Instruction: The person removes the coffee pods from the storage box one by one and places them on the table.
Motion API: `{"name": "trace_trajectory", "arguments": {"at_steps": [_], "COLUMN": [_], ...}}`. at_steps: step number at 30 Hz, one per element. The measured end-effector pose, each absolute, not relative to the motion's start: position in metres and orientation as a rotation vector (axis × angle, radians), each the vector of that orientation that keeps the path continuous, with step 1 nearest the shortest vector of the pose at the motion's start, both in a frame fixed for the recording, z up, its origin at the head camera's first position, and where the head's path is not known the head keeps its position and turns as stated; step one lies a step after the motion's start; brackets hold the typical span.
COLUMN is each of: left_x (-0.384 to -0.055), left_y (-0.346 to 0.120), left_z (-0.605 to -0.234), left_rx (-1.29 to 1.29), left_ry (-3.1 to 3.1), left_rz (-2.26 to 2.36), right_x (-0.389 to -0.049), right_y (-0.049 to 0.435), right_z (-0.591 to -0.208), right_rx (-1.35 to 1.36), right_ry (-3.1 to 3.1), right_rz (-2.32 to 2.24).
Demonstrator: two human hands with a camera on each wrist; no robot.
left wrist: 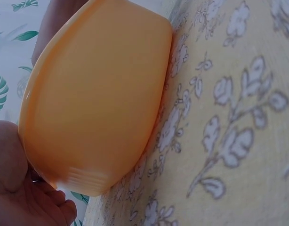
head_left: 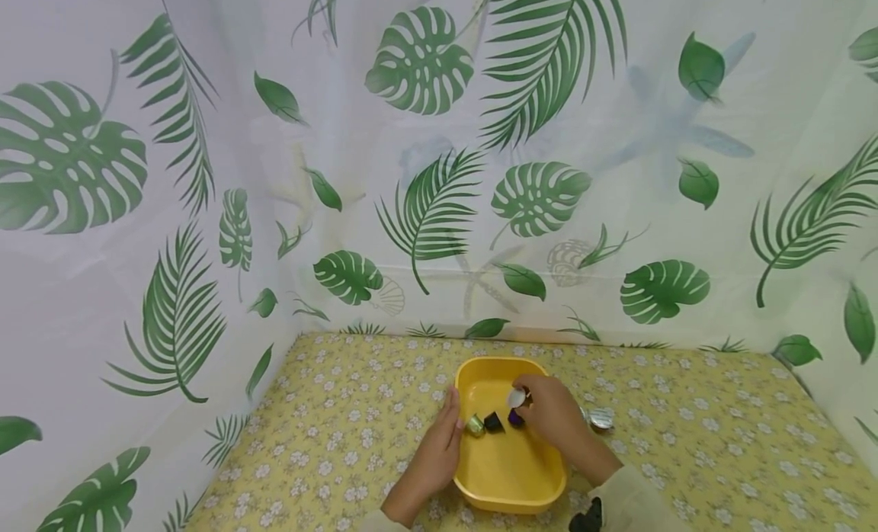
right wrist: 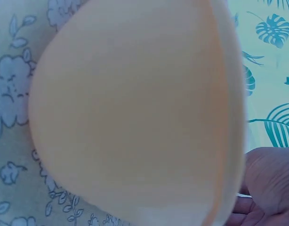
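Note:
A yellow plastic tub (head_left: 507, 471) stands on the flowered cloth. My left hand (head_left: 435, 448) rests along its left side, fingers fairly straight against the rim. Over the tub's right half, my right hand (head_left: 554, 414) pinches a coffee capsule (head_left: 517, 398) by thumb and fingers, its pale round lid showing. Inside the tub lie a green-gold capsule (head_left: 475, 425), a black capsule (head_left: 493, 422) and a purple capsule (head_left: 515, 418), the last partly hidden by the right hand. Both wrist views mostly show the tub's outer wall (left wrist: 97, 94), with part of each hand at the rim.
To the right of the tub, silver capsules (head_left: 601, 418) lie on the cloth, partly behind the right hand. A black object (head_left: 586, 517) sits at the right sleeve (head_left: 631, 501). Leaf-printed curtains (head_left: 439, 212) hang behind and at both sides of the flowered tablecloth (head_left: 329, 440).

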State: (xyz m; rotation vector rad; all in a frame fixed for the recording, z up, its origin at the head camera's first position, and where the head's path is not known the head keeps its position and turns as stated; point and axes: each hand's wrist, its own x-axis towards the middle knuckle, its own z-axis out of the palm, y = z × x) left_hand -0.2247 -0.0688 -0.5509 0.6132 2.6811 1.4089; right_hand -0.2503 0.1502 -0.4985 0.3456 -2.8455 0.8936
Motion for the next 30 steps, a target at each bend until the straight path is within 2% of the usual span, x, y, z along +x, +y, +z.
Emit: {"name": "trace_trajectory", "arguments": {"at_steps": [19, 30], "left_x": [-0.224, -0.226], "left_y": [-0.071, -0.072], "left_z": [-0.551, -0.552], "left_rx": [0.639, 0.644], "left_ry": [2.680, 2.632], "left_rz": [1.424, 1.444], "right_x": [-0.232, -0.217], "right_y": [0.171, 0.182], "right_z": [-0.492, -0.490], "right_rx": [0.395, 0.312], "right_ry": [-2.705, -2.691], "right_rz": [0.976, 1.069]}}
